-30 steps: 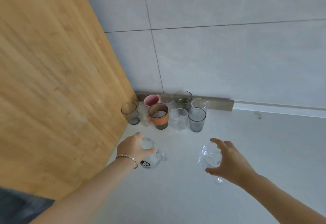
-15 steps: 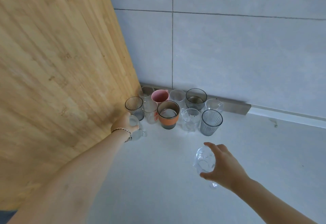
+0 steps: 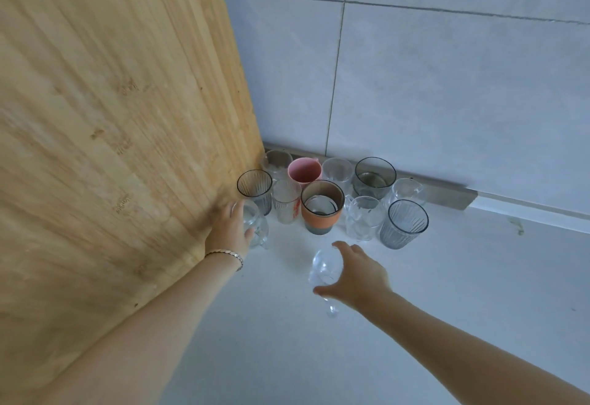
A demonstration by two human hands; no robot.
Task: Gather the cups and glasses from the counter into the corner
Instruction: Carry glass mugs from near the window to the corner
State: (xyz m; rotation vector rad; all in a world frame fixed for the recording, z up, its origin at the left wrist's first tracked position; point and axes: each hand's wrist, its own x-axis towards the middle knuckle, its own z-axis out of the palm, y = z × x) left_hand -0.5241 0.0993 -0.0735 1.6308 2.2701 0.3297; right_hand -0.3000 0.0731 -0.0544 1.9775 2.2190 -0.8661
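Observation:
Several cups and glasses stand bunched in the counter corner: a pink mug (image 3: 304, 169), an orange-banded cup (image 3: 321, 206), a grey ribbed glass (image 3: 403, 223), a dark glass (image 3: 254, 187) and clear ones. My left hand (image 3: 229, 229) grips a clear glass mug (image 3: 255, 225) at the group's left edge, beside the wooden panel. My right hand (image 3: 356, 272) holds a clear stemmed glass (image 3: 324, 269) by its bowl, a little in front of the orange-banded cup; its stem points down toward the counter.
A tall wooden panel (image 3: 111, 133) walls off the left side. Grey wall tiles (image 3: 447, 85) rise behind the group, with a metal strip (image 3: 447, 194) along the counter's back edge. The white counter (image 3: 319, 356) stretches toward me and to the right.
My left hand carried the clear mug forward to the left edge of the group. My right hand brought the stemmed glass closer to the group.

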